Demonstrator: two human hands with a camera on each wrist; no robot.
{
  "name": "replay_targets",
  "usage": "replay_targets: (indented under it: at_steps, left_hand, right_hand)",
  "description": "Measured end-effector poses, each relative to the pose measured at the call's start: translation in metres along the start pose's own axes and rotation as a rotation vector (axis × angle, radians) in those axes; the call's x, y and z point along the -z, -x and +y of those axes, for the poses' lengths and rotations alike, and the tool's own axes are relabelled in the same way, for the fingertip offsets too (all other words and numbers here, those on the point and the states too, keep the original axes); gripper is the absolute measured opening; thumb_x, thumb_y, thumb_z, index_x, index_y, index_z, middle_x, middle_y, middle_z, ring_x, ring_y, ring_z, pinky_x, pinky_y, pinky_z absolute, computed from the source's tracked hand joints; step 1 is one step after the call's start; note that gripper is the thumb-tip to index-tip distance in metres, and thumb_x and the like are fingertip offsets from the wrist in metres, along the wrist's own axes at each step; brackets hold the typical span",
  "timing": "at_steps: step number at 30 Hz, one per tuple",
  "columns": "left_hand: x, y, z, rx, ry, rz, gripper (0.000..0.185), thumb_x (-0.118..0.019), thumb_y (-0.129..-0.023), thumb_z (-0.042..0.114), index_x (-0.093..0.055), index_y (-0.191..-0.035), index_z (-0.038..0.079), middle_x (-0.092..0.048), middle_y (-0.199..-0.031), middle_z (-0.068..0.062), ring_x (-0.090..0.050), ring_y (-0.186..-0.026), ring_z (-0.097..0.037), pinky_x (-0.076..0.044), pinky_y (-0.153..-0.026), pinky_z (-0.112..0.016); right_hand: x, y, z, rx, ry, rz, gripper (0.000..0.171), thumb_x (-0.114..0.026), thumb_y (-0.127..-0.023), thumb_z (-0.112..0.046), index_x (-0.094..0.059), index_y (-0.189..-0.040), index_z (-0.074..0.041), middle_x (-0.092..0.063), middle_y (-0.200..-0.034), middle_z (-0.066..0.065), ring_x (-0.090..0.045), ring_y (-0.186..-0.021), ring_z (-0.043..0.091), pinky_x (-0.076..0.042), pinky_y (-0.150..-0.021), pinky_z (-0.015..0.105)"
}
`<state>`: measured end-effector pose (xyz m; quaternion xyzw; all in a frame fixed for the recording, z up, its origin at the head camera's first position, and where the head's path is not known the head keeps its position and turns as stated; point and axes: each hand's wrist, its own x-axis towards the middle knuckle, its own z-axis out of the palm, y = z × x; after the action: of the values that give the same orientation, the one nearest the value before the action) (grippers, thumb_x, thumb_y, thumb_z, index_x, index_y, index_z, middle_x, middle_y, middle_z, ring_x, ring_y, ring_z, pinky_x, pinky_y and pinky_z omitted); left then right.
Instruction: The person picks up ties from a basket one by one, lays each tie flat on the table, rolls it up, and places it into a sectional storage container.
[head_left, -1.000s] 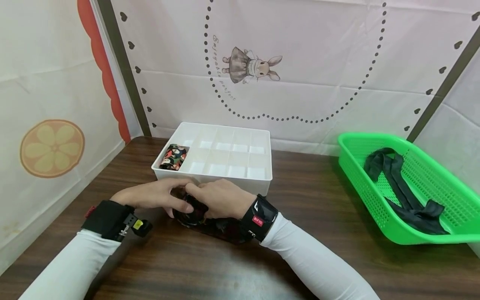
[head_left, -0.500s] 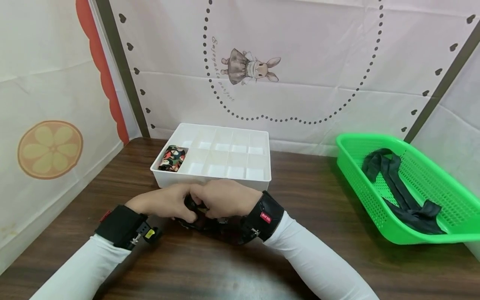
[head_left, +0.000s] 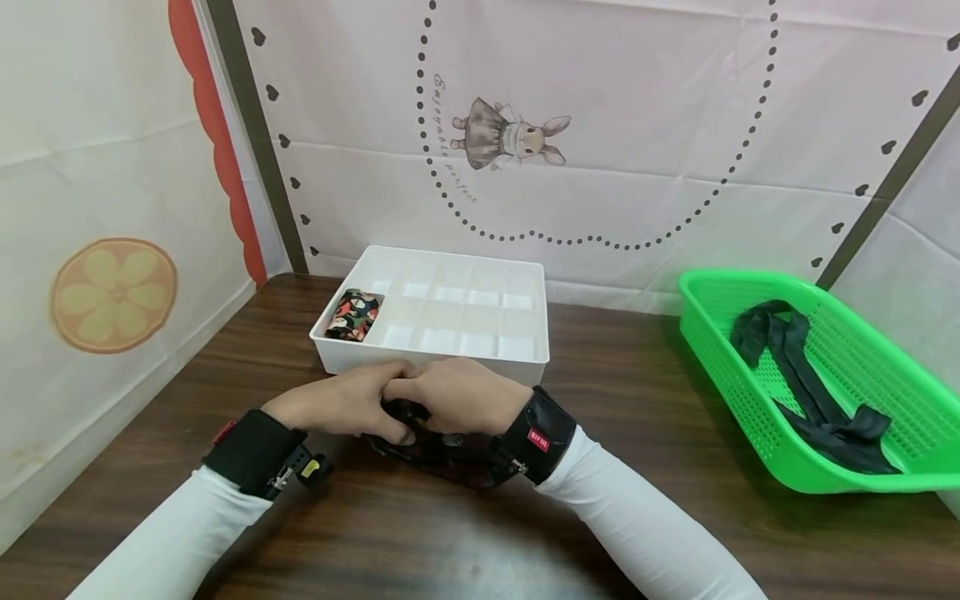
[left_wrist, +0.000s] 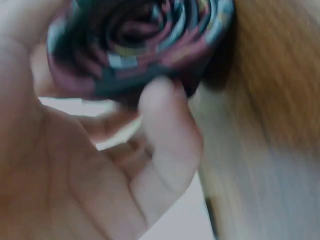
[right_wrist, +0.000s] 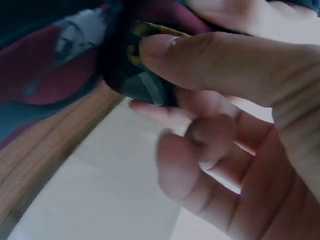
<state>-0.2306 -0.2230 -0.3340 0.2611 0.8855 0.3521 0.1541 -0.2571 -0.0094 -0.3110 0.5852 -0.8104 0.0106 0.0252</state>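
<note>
A dark patterned necktie (head_left: 457, 462), partly wound into a roll, lies on the table in front of the white box, its loose part trailing right beneath the right wrist. My left hand (head_left: 341, 404) grips the roll (left_wrist: 145, 62); the left wrist view shows its spiral end, the thumb pressing below it. My right hand (head_left: 461, 396) pinches the cloth, and in the right wrist view its thumb (right_wrist: 190, 55) lies on the patterned fabric. Both hands meet over the roll and hide much of it in the head view.
The white divided box (head_left: 351, 357) stands just behind the hands. A colourful rolled cloth (head_left: 356, 315) sits in its front left compartment. To the right, a green basket (head_left: 712, 379) holds black cloth strips (head_left: 806, 383). Patterned cloth walls (head_left: 622, 108) enclose the table (head_left: 615, 408).
My hands have drawn closer together over the necktie roll, the left hand moving right. The left hand's fingers have closed in around the roll. Box and basket stay in place.
</note>
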Motion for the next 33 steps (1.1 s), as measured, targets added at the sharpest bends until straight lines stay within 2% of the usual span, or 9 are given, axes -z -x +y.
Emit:
replay_targets:
  at_steps: [4, 8, 11, 15, 21, 23, 26, 29, 33]
  left_hand:
    - [0.009, 0.002, -0.002, -0.059, 0.053, -0.070, 0.062, -0.091, -0.084, 0.032, -0.059, -0.134, 0.015, -0.064, -0.118, -0.003, -0.065, -0.088, -0.022, -0.056, -0.073, -0.035]
    - [0.009, 0.000, -0.011, -0.161, 0.147, -0.144, 0.071, -0.091, -0.085, 0.020, -0.055, -0.145, 0.013, -0.063, -0.132, -0.004, -0.061, -0.114, -0.025, -0.052, -0.096, -0.033]
    - [0.000, -0.007, -0.018, -0.237, 0.118, -0.124, 0.069, -0.092, -0.085, 0.019, -0.058, -0.145, 0.014, -0.064, -0.135, -0.001, -0.060, -0.120, -0.021, -0.050, -0.103, -0.033]
    - [-0.010, -0.012, -0.020, -0.295, 0.005, -0.023, 0.057, -0.093, -0.084, 0.020, -0.066, -0.133, 0.015, -0.067, -0.126, 0.005, -0.061, -0.112, -0.015, -0.052, -0.098, -0.032]
    - [-0.012, -0.010, -0.009, -0.248, -0.086, -0.002, 0.051, -0.091, -0.076, 0.006, -0.071, -0.120, 0.021, -0.067, -0.109, 0.010, -0.058, -0.096, -0.012, -0.052, -0.086, -0.030]
    - [-0.012, -0.009, -0.005, -0.234, -0.129, 0.004, 0.049, -0.091, -0.072, 0.004, -0.073, -0.114, 0.022, -0.066, -0.103, 0.012, -0.057, -0.091, -0.011, -0.052, -0.082, -0.030]
    - [-0.015, -0.011, 0.000, -0.227, -0.170, 0.017, 0.047, -0.090, -0.070, 0.004, -0.072, -0.109, 0.023, -0.066, -0.099, 0.014, -0.058, -0.087, -0.009, -0.052, -0.078, -0.029]
    - [-0.017, -0.012, 0.003, -0.205, -0.181, 0.017, 0.052, -0.088, -0.069, 0.005, -0.071, -0.115, 0.023, -0.067, -0.101, 0.015, -0.059, -0.088, -0.009, -0.053, -0.080, -0.030]
    - [-0.011, -0.009, 0.002, -0.177, -0.121, -0.024, 0.057, -0.089, -0.075, 0.011, -0.067, -0.127, 0.023, -0.067, -0.108, 0.011, -0.061, -0.093, -0.013, -0.054, -0.081, -0.031]
  right_hand:
    - [-0.004, 0.003, 0.001, 0.009, 0.056, 0.048, 0.039, -0.088, -0.083, -0.010, -0.062, -0.111, -0.018, -0.056, -0.086, -0.009, -0.053, -0.073, 0.011, -0.049, -0.065, 0.028]
    - [-0.010, 0.009, 0.000, 0.043, 0.112, 0.104, 0.041, -0.088, -0.079, -0.010, -0.057, -0.105, -0.016, -0.053, -0.084, -0.007, -0.052, -0.068, 0.011, -0.050, -0.062, 0.031]
    - [-0.016, 0.015, 0.000, 0.069, 0.118, 0.158, 0.038, -0.085, -0.079, -0.010, -0.057, -0.103, -0.016, -0.055, -0.085, -0.007, -0.052, -0.068, 0.010, -0.051, -0.061, 0.031]
    - [-0.021, 0.021, 0.001, 0.078, 0.102, 0.203, 0.035, -0.082, -0.080, -0.009, -0.056, -0.103, -0.014, -0.056, -0.086, -0.006, -0.052, -0.067, 0.009, -0.049, -0.059, 0.032]
    - [-0.013, 0.025, 0.005, 0.054, 0.022, 0.121, 0.049, -0.085, -0.086, -0.013, -0.056, -0.126, -0.014, -0.061, -0.087, -0.008, -0.056, -0.072, 0.008, -0.053, -0.068, 0.029]
    - [-0.009, 0.026, 0.005, 0.052, 0.007, 0.094, 0.053, -0.086, -0.086, -0.013, -0.059, -0.132, -0.016, -0.066, -0.094, -0.008, -0.058, -0.078, 0.006, -0.054, -0.074, 0.027]
    - [-0.008, 0.028, 0.005, 0.073, 0.034, 0.072, 0.050, -0.085, -0.086, -0.011, -0.065, -0.131, -0.018, -0.069, -0.108, -0.008, -0.059, -0.084, 0.007, -0.054, -0.077, 0.026]
    - [-0.011, 0.029, 0.005, 0.095, 0.059, 0.076, 0.050, -0.085, -0.085, -0.010, -0.068, -0.132, -0.020, -0.070, -0.115, -0.007, -0.060, -0.085, 0.007, -0.054, -0.077, 0.025]
    - [-0.018, 0.032, 0.007, 0.109, 0.058, 0.138, 0.051, -0.087, -0.084, -0.013, -0.070, -0.131, -0.020, -0.070, -0.111, -0.007, -0.064, -0.083, 0.008, -0.056, -0.076, 0.027]
